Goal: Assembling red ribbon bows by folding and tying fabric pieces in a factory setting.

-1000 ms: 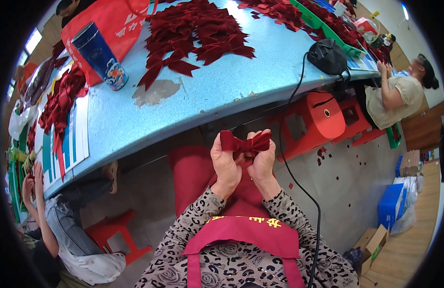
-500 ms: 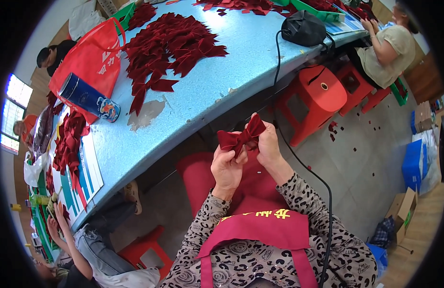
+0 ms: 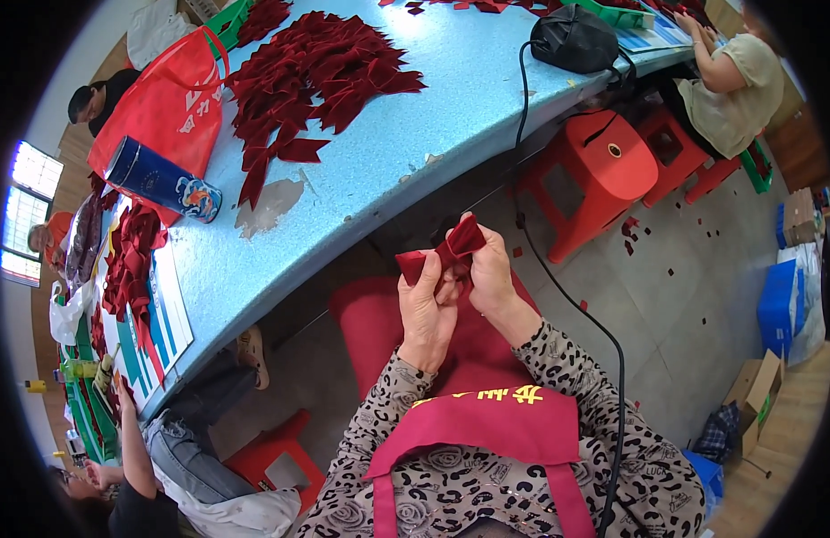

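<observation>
A dark red velvet bow (image 3: 450, 248) is held up between my two hands, above my lap and just off the table's near edge. My left hand (image 3: 428, 314) grips its left side, thumb pressed over the loop. My right hand (image 3: 493, 280) pinches the right loop, which stands up at an angle. Fingers hide the bow's underside and part of its knot. Farther away, a large pile of similar dark red bows (image 3: 321, 76) lies on the blue table (image 3: 361, 179).
On the table stand a dark blue tumbler (image 3: 164, 179), a red bag (image 3: 164, 108) and a black pouch (image 3: 572, 40) with a cord hanging down past my right arm. Red stools (image 3: 603, 170) stand at right. Co-workers sit at both sides; more red ribbon (image 3: 133, 260) lies at left.
Both hands have shifted slightly left with the bow, and my left thumb now lies over its left loop. At lower left, a co-worker's arms have moved, one hand toward the face.
</observation>
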`<action>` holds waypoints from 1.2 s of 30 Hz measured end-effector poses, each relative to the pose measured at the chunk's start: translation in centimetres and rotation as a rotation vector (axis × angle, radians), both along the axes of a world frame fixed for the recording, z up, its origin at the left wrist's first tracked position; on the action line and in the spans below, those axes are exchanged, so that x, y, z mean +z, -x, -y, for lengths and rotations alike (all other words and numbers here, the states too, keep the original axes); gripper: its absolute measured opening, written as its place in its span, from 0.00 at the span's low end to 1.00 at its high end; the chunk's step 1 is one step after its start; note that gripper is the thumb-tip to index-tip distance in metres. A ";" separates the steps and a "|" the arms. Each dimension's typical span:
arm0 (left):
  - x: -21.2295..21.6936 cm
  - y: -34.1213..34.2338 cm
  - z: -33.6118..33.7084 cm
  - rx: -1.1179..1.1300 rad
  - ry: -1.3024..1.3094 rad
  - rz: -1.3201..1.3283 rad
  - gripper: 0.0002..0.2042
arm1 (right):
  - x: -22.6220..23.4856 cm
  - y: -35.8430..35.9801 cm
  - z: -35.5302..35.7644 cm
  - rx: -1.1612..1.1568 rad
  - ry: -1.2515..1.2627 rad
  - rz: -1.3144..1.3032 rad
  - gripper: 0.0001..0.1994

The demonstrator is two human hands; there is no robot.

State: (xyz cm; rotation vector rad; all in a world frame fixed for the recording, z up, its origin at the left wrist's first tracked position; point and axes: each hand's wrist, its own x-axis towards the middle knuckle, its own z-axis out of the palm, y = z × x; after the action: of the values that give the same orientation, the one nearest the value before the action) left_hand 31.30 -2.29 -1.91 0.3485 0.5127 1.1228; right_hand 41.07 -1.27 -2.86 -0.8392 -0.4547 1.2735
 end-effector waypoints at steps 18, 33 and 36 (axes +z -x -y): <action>-1.3 2.1 -2.3 0.153 -0.131 -0.124 0.03 | -1.8 2.7 -2.2 0.022 -0.078 -0.039 0.09; -3.1 3.7 -1.2 0.131 -0.082 -0.179 0.05 | -3.7 2.3 -2.0 0.060 -0.089 0.124 0.12; -3.9 6.3 -2.0 0.030 -0.054 -0.189 0.08 | -4.8 0.9 -2.0 0.281 -0.129 0.253 0.13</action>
State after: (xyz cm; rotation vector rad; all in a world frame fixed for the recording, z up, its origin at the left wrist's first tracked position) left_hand 25.03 -0.27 -5.82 0.4982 0.6562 1.1400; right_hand 40.19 0.75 -7.68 -0.8507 -0.8726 1.3825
